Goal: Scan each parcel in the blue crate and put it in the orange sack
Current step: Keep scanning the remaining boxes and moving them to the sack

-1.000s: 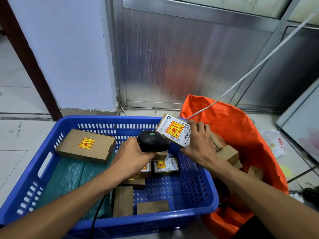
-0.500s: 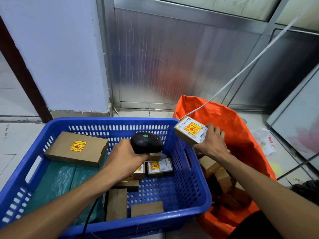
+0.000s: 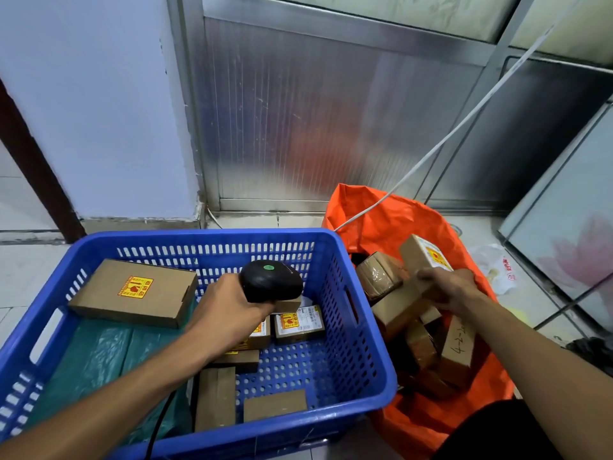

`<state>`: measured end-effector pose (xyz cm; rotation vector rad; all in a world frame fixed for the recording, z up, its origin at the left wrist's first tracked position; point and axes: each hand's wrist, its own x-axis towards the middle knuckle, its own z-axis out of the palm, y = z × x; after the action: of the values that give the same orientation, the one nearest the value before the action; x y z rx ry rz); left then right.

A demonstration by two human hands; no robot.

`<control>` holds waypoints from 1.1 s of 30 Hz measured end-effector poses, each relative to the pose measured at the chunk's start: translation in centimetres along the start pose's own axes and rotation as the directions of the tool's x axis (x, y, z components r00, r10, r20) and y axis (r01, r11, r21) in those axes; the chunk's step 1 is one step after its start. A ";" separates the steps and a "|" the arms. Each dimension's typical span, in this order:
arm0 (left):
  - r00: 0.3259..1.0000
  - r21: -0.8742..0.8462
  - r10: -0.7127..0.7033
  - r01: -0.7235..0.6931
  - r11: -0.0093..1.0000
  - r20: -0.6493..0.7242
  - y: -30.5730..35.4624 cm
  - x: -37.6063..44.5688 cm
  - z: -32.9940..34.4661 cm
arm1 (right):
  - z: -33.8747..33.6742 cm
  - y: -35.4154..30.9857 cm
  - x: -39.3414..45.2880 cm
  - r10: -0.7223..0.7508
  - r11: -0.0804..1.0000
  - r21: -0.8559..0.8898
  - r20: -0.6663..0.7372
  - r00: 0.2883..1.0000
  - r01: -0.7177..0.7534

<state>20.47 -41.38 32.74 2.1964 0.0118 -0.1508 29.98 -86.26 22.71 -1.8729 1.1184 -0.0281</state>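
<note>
Depositing a scanned parcel. The right hand (image 3: 447,288) reaches over the sack (image 3: 391,224), its fingers (image 3: 428,277) lying on the heaped boxes just below the labelled parcel (image 3: 423,255), which rests at the far side of the pile inside the sack; whether the fingers have fully let go of it cannot be told. The left hand (image 3: 229,313) is closed round the scanner (image 3: 270,285), held above the crate (image 3: 358,370), in which several parcels remain, among them a large flat box (image 3: 132,292) at the left and a small labelled box (image 3: 298,323) near the centre. The step is judged best finished by releasing only once the parcel sits stably on the heap, clear of the white cord (image 3: 447,137) entering the sack, then drawing the hand straight back to the crate with the scanner kept ready. Compared with half a second earlier, the parcel has passed from above the crate's rim, gripped in the right hand, down into the sack; the scanner is little changed.
</note>
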 end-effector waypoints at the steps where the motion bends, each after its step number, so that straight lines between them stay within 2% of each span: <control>1: 1.000 0.004 -0.001 0.001 1.000 0.001 0.0 0.0 0.0 | -0.5 -0.5 -1.9 0.032 0.995 0.089 0.011 0.999 -0.033; 4: 1.000 0.012 -0.006 0.006 1.000 0.009 0.0 0.0 0.0 | -1.6 -2.8 -8.8 0.097 0.977 0.190 0.027 0.995 -0.101; 10: 1.000 0.028 -0.018 0.017 0.999 0.007 -0.1 0.2 0.1 | -2.1 -1.7 -8.1 0.205 0.945 0.241 0.088 0.975 -0.221; 13: 1.000 0.030 -0.019 0.019 0.999 0.005 -0.2 0.2 0.2 | -2.2 -1.4 -8.3 0.300 0.919 0.251 0.056 0.952 -0.304; 20: 1.000 0.029 -0.014 0.014 0.999 0.003 -0.3 0.5 0.3 | -2.5 -0.6 -7.5 0.401 0.901 0.161 0.039 0.915 -0.402; 22: 1.000 0.034 -0.016 0.016 0.999 0.003 -0.4 0.5 0.3 | -2.2 -0.5 -7.3 0.385 0.914 0.130 0.027 0.923 -0.385; 27: 1.000 0.049 -0.004 0.004 0.999 0.003 -0.5 0.4 0.4 | -1.5 -0.8 -7.6 0.265 0.964 0.005 0.099 0.959 -0.267; 33: 1.000 0.056 -0.009 0.009 0.998 0.003 -0.7 0.5 0.3 | 0.1 -1.4 -7.3 0.063 0.986 -0.151 -0.019 0.998 -0.065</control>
<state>20.91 -41.28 31.95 2.2518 0.0160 -0.1613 26.69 -80.80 26.61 -1.9717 1.2191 0.0832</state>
